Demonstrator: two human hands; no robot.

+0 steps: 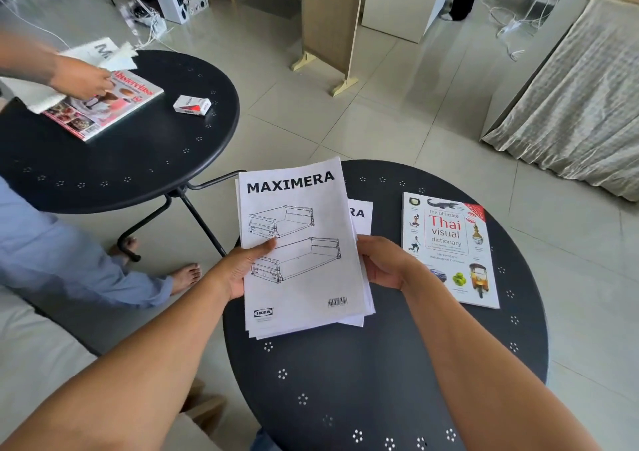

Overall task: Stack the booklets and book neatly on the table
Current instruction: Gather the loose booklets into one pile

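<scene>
I hold a bundle of white MAXIMERA booklets (297,243) over the left side of the near round black table (363,374). My left hand (242,267) grips its left edge, thumb on the cover. My right hand (383,260) grips its right edge. Another white booklet (361,214) lies on the table, mostly hidden under the bundle. The Thai visual dictionary book (449,246) lies flat on the table to the right of my right hand.
A second round black table (138,160) stands to the left with a magazine (103,105), a small red-and-white box (192,105) and white papers (103,53). Another person's hand (83,80) rests on that magazine. Their legs are at left. A cloth-covered furniture piece (570,105) stands at right.
</scene>
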